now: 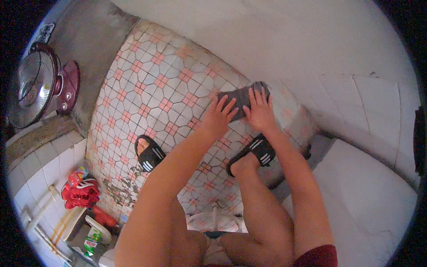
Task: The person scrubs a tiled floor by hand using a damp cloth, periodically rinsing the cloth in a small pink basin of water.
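Observation:
A dark grey cloth [241,97] lies on the tiled floor [160,83] in front of me. My left hand [218,116] rests palm down on its left part, fingers spread. Over the right part of the cloth lies my right hand [262,111], also palm down with the fingers apart. Neither hand is visibly closed around the fabric; what lies under the palms is hidden. Below the hands, my feet are in black slide sandals with white stripes, the left sandal [151,157] and the right sandal [258,152].
A maroon electric fan [68,85] stands at the left by a grey floor strip. Red shoes [81,193] and a green-and-white packet [92,242] sit at lower left beside a tiled wall with pipes [43,210]. A pale wall [283,40] bounds the floor; a white panel [363,193] is at right.

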Action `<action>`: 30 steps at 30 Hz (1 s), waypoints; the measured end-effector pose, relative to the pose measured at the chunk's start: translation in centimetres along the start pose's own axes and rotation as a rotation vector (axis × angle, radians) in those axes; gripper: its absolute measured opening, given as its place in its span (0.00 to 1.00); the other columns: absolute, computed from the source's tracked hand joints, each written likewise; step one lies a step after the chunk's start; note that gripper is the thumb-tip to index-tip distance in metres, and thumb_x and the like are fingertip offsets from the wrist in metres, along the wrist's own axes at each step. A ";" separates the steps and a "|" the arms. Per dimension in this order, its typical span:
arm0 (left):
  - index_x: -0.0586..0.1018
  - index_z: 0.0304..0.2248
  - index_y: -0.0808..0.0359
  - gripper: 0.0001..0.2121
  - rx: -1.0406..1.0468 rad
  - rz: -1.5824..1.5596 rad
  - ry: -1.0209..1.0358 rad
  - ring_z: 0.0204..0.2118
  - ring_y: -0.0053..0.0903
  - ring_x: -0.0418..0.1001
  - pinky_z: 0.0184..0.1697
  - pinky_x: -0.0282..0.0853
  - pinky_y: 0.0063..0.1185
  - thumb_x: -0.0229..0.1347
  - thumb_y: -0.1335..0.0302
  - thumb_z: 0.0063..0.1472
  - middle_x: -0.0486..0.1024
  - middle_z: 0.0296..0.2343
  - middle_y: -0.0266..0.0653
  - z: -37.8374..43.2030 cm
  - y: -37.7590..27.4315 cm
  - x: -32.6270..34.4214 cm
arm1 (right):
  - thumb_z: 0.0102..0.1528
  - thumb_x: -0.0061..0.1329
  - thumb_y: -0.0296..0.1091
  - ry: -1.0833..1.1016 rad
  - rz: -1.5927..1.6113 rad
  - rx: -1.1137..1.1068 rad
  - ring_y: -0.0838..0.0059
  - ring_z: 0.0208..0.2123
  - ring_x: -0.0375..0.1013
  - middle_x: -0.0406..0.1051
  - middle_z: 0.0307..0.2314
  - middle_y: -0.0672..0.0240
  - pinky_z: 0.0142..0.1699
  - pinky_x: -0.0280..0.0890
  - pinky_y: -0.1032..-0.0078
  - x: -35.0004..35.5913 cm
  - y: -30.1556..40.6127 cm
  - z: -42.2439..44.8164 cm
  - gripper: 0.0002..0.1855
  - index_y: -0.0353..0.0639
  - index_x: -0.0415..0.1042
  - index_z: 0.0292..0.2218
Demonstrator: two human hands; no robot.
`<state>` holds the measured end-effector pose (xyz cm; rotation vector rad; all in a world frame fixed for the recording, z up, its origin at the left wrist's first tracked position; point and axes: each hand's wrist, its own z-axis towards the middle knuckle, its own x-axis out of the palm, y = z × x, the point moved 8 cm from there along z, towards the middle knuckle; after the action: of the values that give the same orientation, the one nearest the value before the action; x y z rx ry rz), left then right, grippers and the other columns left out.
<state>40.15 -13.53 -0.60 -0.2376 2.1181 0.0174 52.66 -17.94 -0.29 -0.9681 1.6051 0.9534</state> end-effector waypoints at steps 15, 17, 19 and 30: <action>0.62 0.58 0.53 0.32 0.077 -0.026 -0.285 0.64 0.43 0.43 0.63 0.43 0.43 0.52 0.53 0.56 0.46 0.63 0.37 4.3 -4.0 0.0 | 0.56 0.39 0.63 0.070 0.066 0.231 0.34 0.60 0.44 0.50 0.56 0.37 0.64 0.38 0.46 1.9 -6.7 -4.1 0.48 0.30 0.43 0.61; 0.62 0.59 0.53 0.32 0.085 0.050 -0.286 0.64 0.43 0.42 0.63 0.42 0.43 0.53 0.55 0.55 0.46 0.63 0.37 2.2 -3.0 1.8 | 0.56 0.41 0.63 0.128 0.072 0.196 0.31 0.60 0.42 0.49 0.56 0.34 0.64 0.39 0.46 2.3 -3.4 -5.2 0.49 0.29 0.43 0.61; 0.61 0.59 0.52 0.33 0.142 -0.008 -0.206 0.64 0.43 0.42 0.63 0.41 0.44 0.53 0.56 0.55 0.46 0.63 0.36 -0.5 -2.5 3.1 | 0.55 0.42 0.62 0.259 0.082 0.180 0.30 0.60 0.41 0.48 0.56 0.32 0.64 0.39 0.45 2.0 -0.3 -6.5 0.50 0.28 0.42 0.61; 0.64 0.58 0.50 0.31 0.026 -0.081 -0.327 0.63 0.43 0.47 0.62 0.44 0.45 0.53 0.53 0.55 0.51 0.61 0.36 0.5 3.0 0.8 | 0.52 0.47 0.63 0.003 0.075 0.172 0.30 0.61 0.38 0.49 0.57 0.38 0.61 0.40 0.41 1.8 -0.5 -0.5 0.51 0.31 0.43 0.61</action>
<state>39.63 -10.71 -1.78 -0.2854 1.7815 -0.0180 52.61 -18.80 -1.99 -0.7958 1.7064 0.8486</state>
